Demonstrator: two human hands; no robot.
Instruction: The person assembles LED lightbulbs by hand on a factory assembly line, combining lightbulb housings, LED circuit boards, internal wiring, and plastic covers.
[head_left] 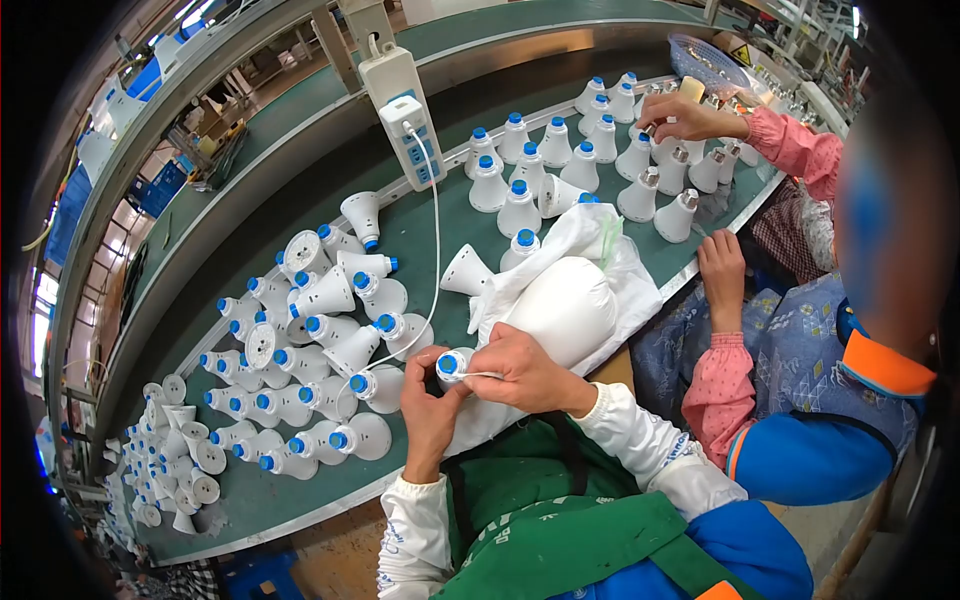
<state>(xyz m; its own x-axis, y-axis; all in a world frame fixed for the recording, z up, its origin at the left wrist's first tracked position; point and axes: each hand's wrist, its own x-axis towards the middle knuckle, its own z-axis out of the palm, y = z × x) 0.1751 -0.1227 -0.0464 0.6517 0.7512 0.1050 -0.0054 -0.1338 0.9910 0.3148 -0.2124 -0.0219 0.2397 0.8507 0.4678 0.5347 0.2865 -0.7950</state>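
Observation:
My left hand is closed around a white cone-shaped bulb housing, its blue-capped neck pointing up. Between the pinched fingers of my right hand is a thin white stick-like piece. Its near end reaches the housing by the blue cap; I cannot make out exactly what it is. Just beyond my right hand lies a bulging white plastic bag on the bench. To the left of my left hand, more blue-capped bulb housings stand or lie close together.
A green bench carries several groups of housings. A white cable runs from a power strip across it. At right, a co-worker's hand is over metal-capped bulbs; their other hand rests near the edge. A basket stands behind.

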